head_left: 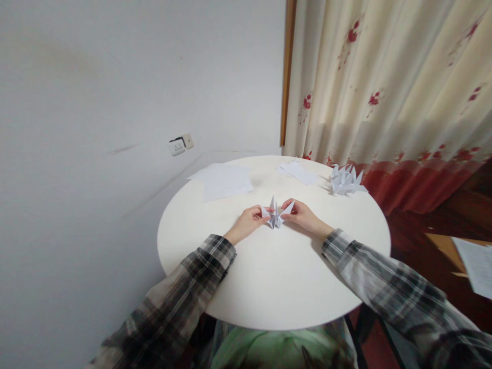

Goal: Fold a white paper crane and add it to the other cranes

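Between my two hands, near the middle of the round white table (277, 287), is a white origami crane (274, 218) with its folded points standing up. My left hand (251, 221) pinches its left wing between thumb and fingers. On the other side, my right hand (302, 214) grips the right wing the same way. Both wings are spread outward, and the crane's body sits low, close to the tabletop; whether it touches cannot be told.
Several finished paper cranes (345, 180) cluster at the table's back right. Large white sheets (226, 180) lie at the back left, smaller sheets (298, 171) at the back. A wall with a socket (177, 147) borders the left; a flowered curtain (369, 77) hangs behind.
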### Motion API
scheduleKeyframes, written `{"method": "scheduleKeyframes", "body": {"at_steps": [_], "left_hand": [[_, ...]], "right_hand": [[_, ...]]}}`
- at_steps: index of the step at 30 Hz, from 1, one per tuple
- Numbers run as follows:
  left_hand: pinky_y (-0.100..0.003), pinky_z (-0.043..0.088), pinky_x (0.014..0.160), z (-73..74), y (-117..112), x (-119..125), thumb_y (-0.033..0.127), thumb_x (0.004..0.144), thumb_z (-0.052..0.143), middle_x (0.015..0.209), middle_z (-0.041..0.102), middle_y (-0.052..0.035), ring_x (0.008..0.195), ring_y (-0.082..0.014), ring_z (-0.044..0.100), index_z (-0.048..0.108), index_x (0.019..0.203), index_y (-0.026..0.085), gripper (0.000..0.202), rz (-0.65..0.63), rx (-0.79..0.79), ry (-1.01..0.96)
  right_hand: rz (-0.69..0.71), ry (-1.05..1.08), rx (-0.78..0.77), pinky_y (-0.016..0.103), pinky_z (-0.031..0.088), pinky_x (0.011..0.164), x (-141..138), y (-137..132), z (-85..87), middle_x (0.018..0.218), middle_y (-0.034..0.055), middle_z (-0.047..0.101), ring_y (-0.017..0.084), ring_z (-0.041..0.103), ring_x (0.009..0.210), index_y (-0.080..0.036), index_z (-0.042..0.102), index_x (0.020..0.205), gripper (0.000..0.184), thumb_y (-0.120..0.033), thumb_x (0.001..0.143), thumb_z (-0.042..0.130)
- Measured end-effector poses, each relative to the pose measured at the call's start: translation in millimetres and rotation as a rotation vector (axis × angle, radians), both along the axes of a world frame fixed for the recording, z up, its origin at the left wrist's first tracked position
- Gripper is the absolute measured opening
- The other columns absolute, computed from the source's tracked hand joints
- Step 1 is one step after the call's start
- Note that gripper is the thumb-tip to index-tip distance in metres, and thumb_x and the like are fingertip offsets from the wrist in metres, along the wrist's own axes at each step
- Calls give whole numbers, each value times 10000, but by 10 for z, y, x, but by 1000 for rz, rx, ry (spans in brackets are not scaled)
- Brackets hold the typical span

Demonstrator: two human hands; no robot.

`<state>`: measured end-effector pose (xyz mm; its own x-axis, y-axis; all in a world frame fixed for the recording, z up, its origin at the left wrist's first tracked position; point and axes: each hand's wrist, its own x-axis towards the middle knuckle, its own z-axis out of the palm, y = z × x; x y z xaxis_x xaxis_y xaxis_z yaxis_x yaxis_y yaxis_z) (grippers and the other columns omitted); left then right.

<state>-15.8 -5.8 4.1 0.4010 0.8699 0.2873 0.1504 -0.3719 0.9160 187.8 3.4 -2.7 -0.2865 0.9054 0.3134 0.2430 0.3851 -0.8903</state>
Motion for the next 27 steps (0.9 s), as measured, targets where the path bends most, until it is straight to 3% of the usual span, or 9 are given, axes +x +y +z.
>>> {"method": "scheduleKeyframes", "body": {"at_steps": [3,6,13,27], "left_hand": [[-262,472,685,-22,10,29,271,725,638,816,620,-44,734,-140,596,581,931,110,268,10,-4,-45],[-221,453,621,-35,12,41,248,690,669,741,594,-13,671,-113,569,557,841,122,227,25,-8,-59],[-212,443,598,-36,-19,51,245,676,666,702,584,0,630,-101,555,547,768,126,192,0,-43,-63],[-265,480,640,-162,26,137,239,695,630,721,599,-10,661,-135,583,564,800,120,172,28,-116,-91]], "right_hand": [[55,11,12,264,402,643,-14,-41,42,793,14,615,131,532,674,-161,584,840,204,-281,685,639],[121,-19,14,268,397,647,-28,-95,88,785,28,635,134,538,671,-152,628,818,193,-318,719,626],[126,86,-21,274,409,672,-61,-142,101,752,28,632,143,557,687,-142,640,767,227,-355,693,663],[141,266,-322,267,375,622,-178,-160,161,636,-2,582,111,510,587,-148,553,665,207,-302,616,681]]}}
